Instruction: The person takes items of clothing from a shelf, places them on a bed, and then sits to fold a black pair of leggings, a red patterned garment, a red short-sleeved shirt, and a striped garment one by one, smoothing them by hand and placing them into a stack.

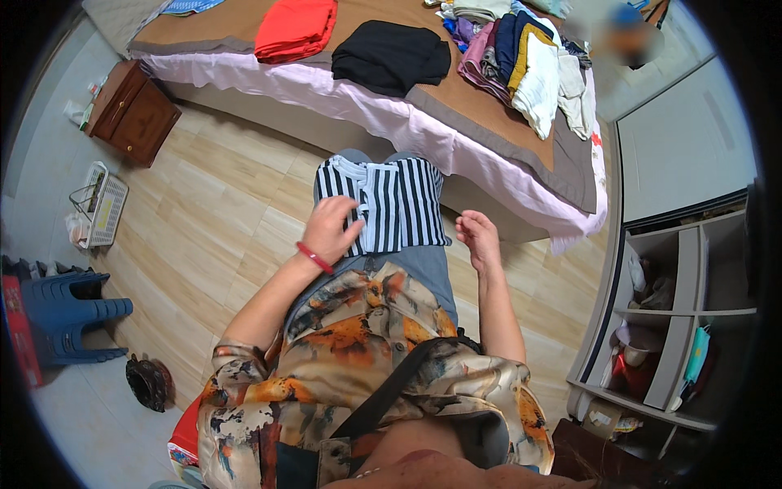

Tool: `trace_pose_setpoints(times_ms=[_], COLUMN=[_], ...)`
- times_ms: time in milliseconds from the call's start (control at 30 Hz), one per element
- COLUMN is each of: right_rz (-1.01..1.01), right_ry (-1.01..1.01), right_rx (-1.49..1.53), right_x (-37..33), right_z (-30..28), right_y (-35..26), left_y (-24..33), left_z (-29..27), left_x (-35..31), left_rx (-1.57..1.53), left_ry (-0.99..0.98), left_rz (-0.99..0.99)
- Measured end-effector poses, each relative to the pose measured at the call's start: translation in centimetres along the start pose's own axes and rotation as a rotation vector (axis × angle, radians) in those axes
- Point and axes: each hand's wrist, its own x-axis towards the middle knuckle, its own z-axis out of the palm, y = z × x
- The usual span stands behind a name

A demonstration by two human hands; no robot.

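Striped shirt [383,204] (folded, on lap) | left hand [330,230] pressing | right hand [479,238] beside

Blurred figure [627,37] beyond bed [489,122]

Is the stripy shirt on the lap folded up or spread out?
Folded. The striped shirt lies as a neat compact rectangle on the lap, with the left hand resting on it.

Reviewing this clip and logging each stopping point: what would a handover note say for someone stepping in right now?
Left hand: flat on the folded striped shirt lying on the person's lap, holding nothing.
Right hand: open, empty, just right of the shirt.
Done: shirt looks folded; folded red and black garments lie on the bed.
Left: a loose clothes pile on the bed, apparently unfolded.
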Motion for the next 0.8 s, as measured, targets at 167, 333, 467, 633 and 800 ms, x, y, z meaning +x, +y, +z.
trace_pose_setpoints(times_ms=[167, 333, 467, 633, 800], right_rz=[-0.086, -0.266, -0.395, -0.994, -1.12], right_ry=[-0.053, -0.103, -0.236, -0.339, -0.6], right_rx=[-0.304, -0.481, -0.557, -1.102, -1.347], right_x=[1.1, 1.9, 0.9, 0.4, 2.5], right_z=[4.2, 5.9, 10.1, 14.2, 14.1], right_y=[0.5, 1.1, 0.5, -2.0, -4.0], left_y=[-0.1, -2.1, -3.5, -2.9, -2.0], left_z=[3.3, 5.3, 6.2, 5.3, 3.7], left_x=[2.8, 3.7, 3.2, 2.6, 2.3], left_rx=[0.079, -0.069, -0.131, -0.087, -0.047], left_ry=[-0.105, -0.196, -0.113, -0.142, -0.231], left_rz=[-0.266, -0.474, -0.354, -0.19, -0.142])
